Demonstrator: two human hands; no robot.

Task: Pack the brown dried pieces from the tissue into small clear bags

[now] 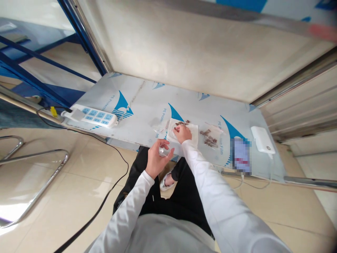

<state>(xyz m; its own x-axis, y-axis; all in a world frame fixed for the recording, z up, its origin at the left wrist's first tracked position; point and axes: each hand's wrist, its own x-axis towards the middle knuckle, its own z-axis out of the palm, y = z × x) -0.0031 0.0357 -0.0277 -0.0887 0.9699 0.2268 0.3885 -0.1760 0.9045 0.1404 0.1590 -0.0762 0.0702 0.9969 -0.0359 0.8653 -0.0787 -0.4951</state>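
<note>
My left hand (156, 160) is closed round a small clear plastic cup (163, 151) at the table's front edge. Just to its right, my right hand (184, 134) is over a white paper sheet (194, 135), thumb and fingers pinched together. What lies between those fingertips is too small to make out. Small brown pieces (187, 122) lie on the sheet beyond the fingers. To the right of the paper is a clear plastic bag (219, 131) with more brown pieces (207, 138). A thin, clear plastic item (157, 124) rests left of the sheet.
The narrow table (142, 105) is covered in printed protective film. A white power strip (96, 117) is at its left end. On the right are a phone (241, 156) and a white power bank (262, 139), with cables hanging over the front edge. A shelf (237, 10) overhangs the back.
</note>
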